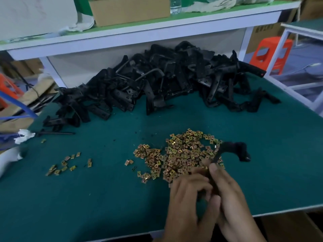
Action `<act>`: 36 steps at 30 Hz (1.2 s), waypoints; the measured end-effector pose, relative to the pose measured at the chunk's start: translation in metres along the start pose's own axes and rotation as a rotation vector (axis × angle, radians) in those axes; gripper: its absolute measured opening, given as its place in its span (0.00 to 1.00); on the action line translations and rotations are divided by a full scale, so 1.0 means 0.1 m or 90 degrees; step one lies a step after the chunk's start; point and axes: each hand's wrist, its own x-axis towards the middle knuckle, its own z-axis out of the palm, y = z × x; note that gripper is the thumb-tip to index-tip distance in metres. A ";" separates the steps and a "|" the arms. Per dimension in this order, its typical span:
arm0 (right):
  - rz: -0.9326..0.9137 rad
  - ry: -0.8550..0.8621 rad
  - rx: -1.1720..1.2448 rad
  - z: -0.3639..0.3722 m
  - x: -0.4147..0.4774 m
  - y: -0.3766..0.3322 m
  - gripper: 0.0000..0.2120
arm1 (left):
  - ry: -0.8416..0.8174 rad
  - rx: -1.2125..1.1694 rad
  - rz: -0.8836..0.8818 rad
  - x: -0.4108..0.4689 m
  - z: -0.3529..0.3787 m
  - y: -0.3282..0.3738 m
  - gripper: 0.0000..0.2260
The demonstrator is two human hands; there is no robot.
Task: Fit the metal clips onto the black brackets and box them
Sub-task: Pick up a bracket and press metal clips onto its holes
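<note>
A black bracket [232, 150] sticks up and to the right out of my hands, above a heap of gold metal clips [181, 154] on the green mat. My right hand [229, 194] grips the bracket's lower end. My left hand [187, 198] has its fingers curled against that same end; whether it holds a clip is hidden by blur. A big pile of black brackets [157, 81] lies at the back of the table. A few loose clips [68, 163] are scattered at the left.
The green table [87, 198] ends at a white edge near me and at the right. A shelf [139, 30] with a cardboard box [129, 9] and a bottle overhangs the back. Cardboard and blue tubing [17, 109] sit at the left; an orange stool [271, 53] stands far right.
</note>
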 end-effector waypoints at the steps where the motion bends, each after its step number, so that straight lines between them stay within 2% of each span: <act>1: -0.039 0.064 -0.020 -0.09 0.02 0.00 0.09 | -0.001 0.030 0.003 0.03 -0.04 -0.08 0.06; 3: -0.099 0.284 -0.173 -0.35 0.05 -0.02 0.10 | -0.002 0.094 -0.040 0.21 -0.16 -0.31 0.06; 4: -0.128 0.350 -0.255 -0.47 0.05 -0.01 0.08 | -0.002 0.141 -0.066 0.32 -0.24 -0.46 0.05; 6: -0.175 0.369 -0.407 -0.62 0.03 0.00 0.09 | -0.026 0.268 -0.128 0.58 -0.38 -0.76 0.06; 9: -0.185 0.344 -0.560 -0.61 0.00 0.08 0.15 | -0.180 0.457 -0.260 0.87 -0.52 -1.11 0.15; 11: -0.203 0.330 -0.632 -0.59 -0.02 0.16 0.18 | -0.257 0.533 -0.277 0.92 -0.53 -1.25 0.16; 15: -0.211 0.315 -0.652 -0.61 -0.03 0.19 0.24 | -0.233 0.542 -0.253 0.99 -0.54 -1.31 0.10; 18: -0.213 0.304 -0.660 -0.61 -0.02 0.19 0.26 | -0.209 0.459 -0.289 1.03 -0.58 -1.30 0.08; 28: -0.208 0.270 -0.718 -0.63 -0.03 0.20 0.23 | -0.050 -0.077 -0.453 1.01 -0.70 -0.92 0.03; 36: -0.226 0.265 -0.714 -0.63 -0.04 0.20 0.22 | -0.158 -0.256 -0.511 0.90 -0.62 -0.63 0.05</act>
